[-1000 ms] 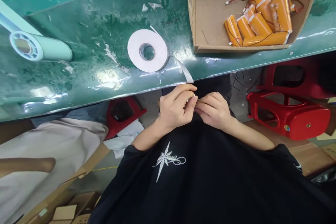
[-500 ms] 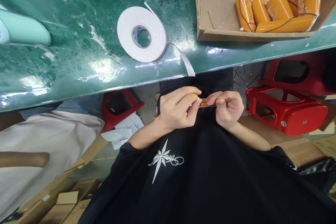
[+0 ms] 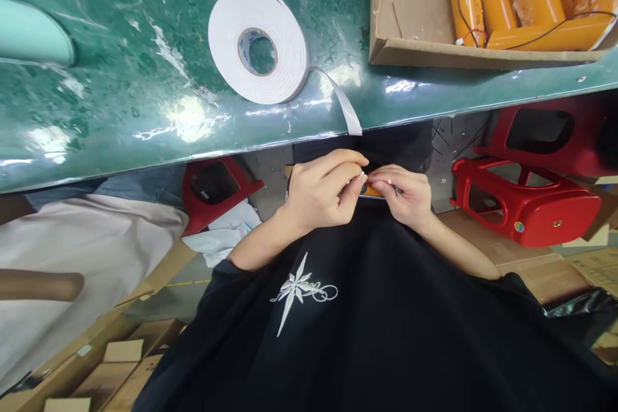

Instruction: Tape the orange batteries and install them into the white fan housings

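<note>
Green glossy tabletop (image 3: 120, 109), scuffed, edge running just above both hands. Landmark: white tape roll (image 3: 258, 45).

Left hand (image 3: 321, 193) below and right of tape roll, under tabletop edge, over black shirt (image 3: 367, 309); grip narrow, thumb and forefinger pinched on left end of small orange piece (image 3: 371, 191). Right hand (image 3: 408, 196) just right of left hand, fingertips touching it; grip narrow too, pinched on right end of same orange piece. Piece mostly hidden by fingers, only sliver of orange visible between both grips; small white bit at left fingertips, cannot tell what.

Loose tape tail (image 3: 345, 106) running from tape roll down-right to tabletop edge, ending just above left hand, not touching it.

Cardboard box (image 3: 415, 55) right of tape roll on tabletop, holding orange cylindrical packs (image 3: 521, 0) with thin black and red wires. Pale green cylinder (image 3: 33, 32) far left of tape roll, partly cut by frame.

Below tabletop: red plastic stools (image 3: 526, 199) well right of tape roll, another red stool (image 3: 217, 190) below it, just left of left hand. Cardboard cartons (image 3: 106, 367) on floor lower left. Another person's forearm (image 3: 38, 284) and light clothing at far left.
</note>
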Demonstrator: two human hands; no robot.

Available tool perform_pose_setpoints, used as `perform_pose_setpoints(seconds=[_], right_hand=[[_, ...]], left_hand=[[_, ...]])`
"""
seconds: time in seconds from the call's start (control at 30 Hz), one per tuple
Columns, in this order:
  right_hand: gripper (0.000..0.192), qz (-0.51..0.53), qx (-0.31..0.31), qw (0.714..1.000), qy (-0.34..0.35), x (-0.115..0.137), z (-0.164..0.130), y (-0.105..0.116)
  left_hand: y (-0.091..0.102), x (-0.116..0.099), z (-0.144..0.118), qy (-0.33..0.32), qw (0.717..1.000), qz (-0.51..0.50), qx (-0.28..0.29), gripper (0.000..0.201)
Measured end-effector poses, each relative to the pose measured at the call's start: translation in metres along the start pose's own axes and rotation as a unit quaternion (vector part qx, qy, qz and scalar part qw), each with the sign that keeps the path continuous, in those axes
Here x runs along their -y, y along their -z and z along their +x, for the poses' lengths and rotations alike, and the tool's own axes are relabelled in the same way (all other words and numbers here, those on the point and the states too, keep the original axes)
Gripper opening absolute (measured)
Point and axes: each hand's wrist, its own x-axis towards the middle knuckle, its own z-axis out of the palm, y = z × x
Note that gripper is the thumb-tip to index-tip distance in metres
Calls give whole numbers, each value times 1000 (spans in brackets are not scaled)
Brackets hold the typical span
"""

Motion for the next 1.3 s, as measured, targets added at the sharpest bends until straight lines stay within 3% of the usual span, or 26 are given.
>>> perform_pose_setpoints(seconds=[0.13,0.23,0.27,0.3,0.37,0.43,0.53,0.67,0.77,0.9,1.0,1.1,1.23,1.3], right_hand=[[33,22,-109,993,-28,0,-6,-12],[41,77,-245,965,-57,-2,-6,-15],[41,88,-257,960,-67,-3,-6,-14],[40,91,-235,965,-76,-3,-5,-12],[38,72,-104,989,-72,-5,-5,-5],[33,38,18,999,-25,-6,-5,3],[23,-22,67,997,32,-7,-6,12],[35,-70,137,986,64,-3,-7,13],[23,-108,168,978,68,0,-5,11],[21,-169,214,959,78,3,2,14],[25,-174,237,947,131,2,5,18],[18,-157,269,942,123,-3,3,14],[29,-157,190,962,121,-3,2,9],[26,-139,158,968,133,9,12,23]], left_hand=[[-2,-4,-2,30,999,-14,-15,16],[-3,-3,-3,48,998,-39,-28,17],[-2,-2,-3,53,997,-51,-30,16],[0,-1,-2,54,996,-59,-28,15],[6,3,1,45,998,-54,-2,13],[13,6,4,27,998,-24,51,14],[20,8,9,4,989,21,145,19],[17,8,13,-14,976,42,213,24],[13,9,16,-16,974,42,223,25],[9,10,21,-34,965,47,257,25],[4,11,23,-49,956,49,286,24],[-5,10,24,-56,952,46,298,22],[-3,4,31,-79,960,1,269,23],[10,8,38,-113,965,-84,223,20]])
